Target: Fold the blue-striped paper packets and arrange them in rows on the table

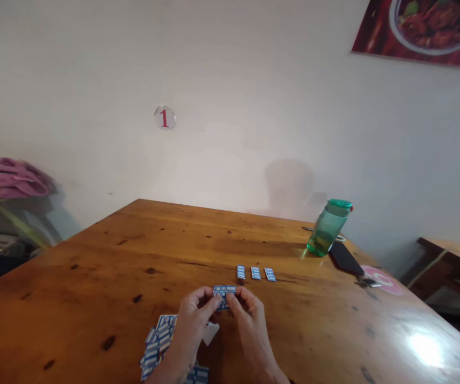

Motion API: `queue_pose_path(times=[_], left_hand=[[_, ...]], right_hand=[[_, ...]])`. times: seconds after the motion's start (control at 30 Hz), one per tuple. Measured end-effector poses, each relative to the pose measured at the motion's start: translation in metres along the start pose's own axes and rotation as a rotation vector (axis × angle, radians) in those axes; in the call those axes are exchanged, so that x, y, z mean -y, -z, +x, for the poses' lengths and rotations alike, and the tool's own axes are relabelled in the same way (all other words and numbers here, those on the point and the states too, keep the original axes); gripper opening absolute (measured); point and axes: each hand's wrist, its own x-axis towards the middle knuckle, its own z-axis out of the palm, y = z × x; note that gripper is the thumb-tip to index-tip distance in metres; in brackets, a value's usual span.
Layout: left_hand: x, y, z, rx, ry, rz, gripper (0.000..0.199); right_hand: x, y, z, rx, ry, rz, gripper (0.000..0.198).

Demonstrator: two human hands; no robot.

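Observation:
Between the fingertips of both hands is a small blue-and-white printed card (pixel 224 290), held above the table. My left hand (pixel 196 317) pinches its left side with thumb and fingers, and my right hand (pixel 250 317) grips the right side. Whether it is a single card or more than one, I cannot tell. Under and beside my left wrist lies a loose heap of similar blue-and-white cards (pixel 158 344), partly hidden by the forearm. A white piece (pixel 211 334) shows just behind the left hand. Three small cards (pixel 256 273) lie in a spaced row beyond my hands.
The wooden table (pixel 94 298) reaches back to a white wall. A green bottle (pixel 328 229) stands at the back right, with a dark phone-like object (pixel 346 257), a pink disc (pixel 384 279) and what look like keys (pixel 368 280) nearby. Pink cloth (pixel 9 178) lies off to the left.

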Motion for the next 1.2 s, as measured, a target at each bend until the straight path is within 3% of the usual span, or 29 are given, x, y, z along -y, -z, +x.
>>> queue_pose_path(times=[0.43,0.67,0.73,0.83,0.93,1.03,1.1,1.2], left_hand=[[-0.005,-0.003,0.0,0.165,-0.035,0.072,0.018],[0.0,-0.005,0.002,0.087,-0.04,-0.02,0.018],[0.002,-0.004,0.003,0.115,-0.088,0.017,0.014],[0.001,0.003,0.004,0.197,-0.185,0.219,0.007],[-0.002,0.01,0.004,0.176,-0.298,0.638,0.018],[-0.002,0.015,0.0,0.266,-0.392,1.029,0.024],[-0.001,0.016,-0.003,0.351,-0.412,1.204,0.022],[-0.002,0.02,-0.006,0.382,-0.402,1.35,0.02]], right_hand=[[-0.005,0.004,0.003,-0.009,0.006,-0.072,0.019],[-0.001,0.001,0.0,0.019,-0.05,0.042,0.019],[-0.001,0.002,0.0,0.005,-0.071,0.049,0.019],[0.001,0.007,0.003,-0.011,-0.055,-0.033,0.019],[0.005,0.018,0.009,-0.004,0.001,-0.206,0.02],[0.004,0.03,0.012,0.004,0.088,-0.399,0.016],[0.0,0.035,0.012,-0.003,0.132,-0.5,0.015],[-0.008,0.036,0.01,-0.013,0.176,-0.628,0.017]])
